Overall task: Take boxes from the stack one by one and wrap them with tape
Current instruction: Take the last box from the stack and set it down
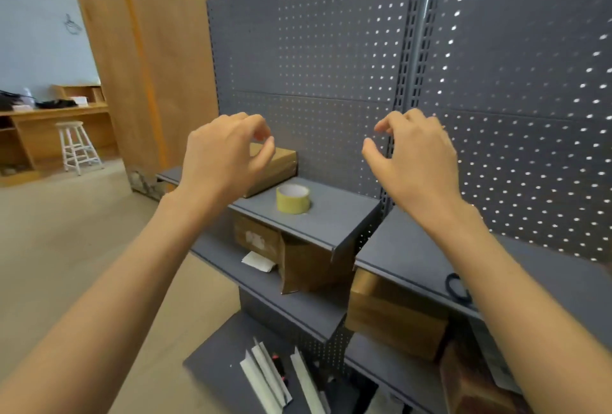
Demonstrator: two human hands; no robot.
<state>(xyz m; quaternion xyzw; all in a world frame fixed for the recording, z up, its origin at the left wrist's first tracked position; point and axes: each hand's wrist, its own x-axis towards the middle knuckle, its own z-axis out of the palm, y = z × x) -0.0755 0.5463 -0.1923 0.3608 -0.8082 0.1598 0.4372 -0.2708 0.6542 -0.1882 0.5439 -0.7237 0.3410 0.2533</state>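
Brown cardboard box (275,165) sits on the grey shelf (334,215), far back by the wall of holes, partly behind the left hand (225,155). Yellow tape roll (293,199) stands just right of it. Both hands float above, the right hand (414,158) too, fingers loosely curled, holding nothing.
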